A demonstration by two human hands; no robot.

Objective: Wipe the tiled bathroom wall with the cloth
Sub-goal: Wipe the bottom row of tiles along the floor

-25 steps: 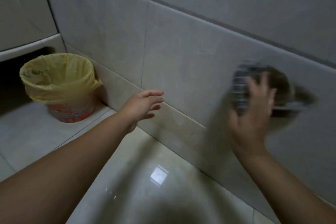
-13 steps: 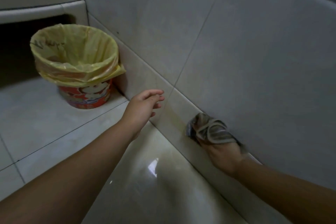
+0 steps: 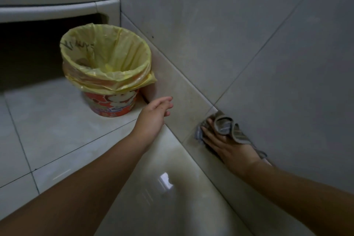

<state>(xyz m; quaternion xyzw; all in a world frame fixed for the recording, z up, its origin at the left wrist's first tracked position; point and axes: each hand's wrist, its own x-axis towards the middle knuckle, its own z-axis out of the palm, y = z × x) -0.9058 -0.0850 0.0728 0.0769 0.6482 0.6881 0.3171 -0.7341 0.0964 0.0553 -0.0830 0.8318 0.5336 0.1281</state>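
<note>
Right hand (image 3: pixel 228 145) lies flat, fingers straight, pressing the striped cloth (image 3: pixel 226 122) against the base of the tiled wall (image 3: pixel 210 44). Left hand (image 3: pixel 153 115) hovers just off the wall, fingers relaxed and holding nothing. A red waste bin (image 3: pixel 113 105) lined with a yellow bag (image 3: pixel 118 53) stands in the floor (image 3: pixel 57 120) corner.

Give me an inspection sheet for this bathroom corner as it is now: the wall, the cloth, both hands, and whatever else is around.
Surface: grey tiled wall with dark grout lines; a few dark specks near the corner.
Job's things: striped cloth lies against the low skirting tile, at its joint with the larger tiles.
Clutter: red bin with a yellow liner stands on the floor beside the wall.
Hands: right hand presses the cloth on the wall, fingers straight; left hand is open and holds nothing, near the skirting.
Cables: nothing seen.
Surroundings: glossy floor tiles; pale ledge with dark space beneath.
</note>
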